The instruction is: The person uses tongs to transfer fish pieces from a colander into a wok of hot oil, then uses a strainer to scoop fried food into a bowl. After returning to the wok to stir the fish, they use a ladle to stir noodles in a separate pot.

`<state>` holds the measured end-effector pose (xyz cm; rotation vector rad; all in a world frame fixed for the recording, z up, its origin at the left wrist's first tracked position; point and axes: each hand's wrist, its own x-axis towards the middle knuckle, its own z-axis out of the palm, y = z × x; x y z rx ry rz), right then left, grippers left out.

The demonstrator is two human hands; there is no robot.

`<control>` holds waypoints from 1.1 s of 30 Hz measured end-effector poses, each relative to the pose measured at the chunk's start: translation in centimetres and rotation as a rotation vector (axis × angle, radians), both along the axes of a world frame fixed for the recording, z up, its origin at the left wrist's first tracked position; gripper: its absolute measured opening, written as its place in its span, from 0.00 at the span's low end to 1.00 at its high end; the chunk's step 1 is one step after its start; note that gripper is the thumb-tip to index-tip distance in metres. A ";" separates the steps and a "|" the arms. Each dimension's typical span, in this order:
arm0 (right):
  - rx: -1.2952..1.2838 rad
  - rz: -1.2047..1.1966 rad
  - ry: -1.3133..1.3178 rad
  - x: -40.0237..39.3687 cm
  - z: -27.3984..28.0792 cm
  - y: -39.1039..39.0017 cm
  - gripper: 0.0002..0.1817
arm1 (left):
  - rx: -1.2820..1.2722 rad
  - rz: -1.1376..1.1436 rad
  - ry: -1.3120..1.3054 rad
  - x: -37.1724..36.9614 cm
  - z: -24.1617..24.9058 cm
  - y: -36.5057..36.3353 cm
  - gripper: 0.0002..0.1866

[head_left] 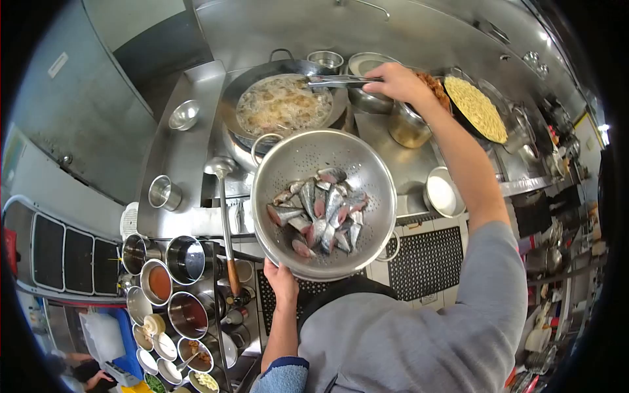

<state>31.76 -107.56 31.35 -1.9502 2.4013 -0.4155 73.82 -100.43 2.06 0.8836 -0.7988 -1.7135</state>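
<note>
My left hand (pixel 282 283) grips the near rim of a large steel colander (pixel 372 171), which is tilted towards me. Inside it lies a pile of raw fish pieces (pixel 321 209) with silvery skin and pink cut ends. My right hand (pixel 401 82) is closed on metal tongs (pixel 344 81), reaching out beyond the colander. The tongs point left, with their tips over the right edge of a wok (pixel 230 105). Bubbling hot oil (pixel 282 101) fills the wok, and pale brown pieces float in it.
Right of the wok stand a lidded pot (pixel 370 101), a steel pot (pixel 409 128) and a pan of noodles (pixel 475 108). A long-handled ladle (pixel 226 196) rests left of the colander. Several sauce pots (pixel 187 314) crowd the lower left. Another person's hand (pixel 98 378) shows at bottom left.
</note>
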 end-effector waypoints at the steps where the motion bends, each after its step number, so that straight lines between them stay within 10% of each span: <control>1: -0.028 -0.020 0.073 -0.3 -1.2 -2.3 0.20 | -0.003 -0.001 0.002 -0.2 0.1 -0.1 0.12; 12: 0.065 -0.305 0.222 -2.2 -12.3 -20.4 0.14 | 0.061 0.074 -0.073 -0.9 2.5 -0.1 0.11; 21: -0.224 -0.395 0.040 -5.3 -11.1 -21.9 0.25 | 0.087 0.040 -0.158 -0.8 3.5 -0.3 0.10; 25: -0.174 -0.312 -0.589 -3.2 -5.1 -10.2 0.32 | 0.061 -0.062 -0.085 0.0 2.5 -0.5 0.12; 33: -0.177 -0.605 -0.599 7.4 -16.0 16.8 0.20 | 0.006 -0.227 -0.034 1.7 1.6 -3.0 0.09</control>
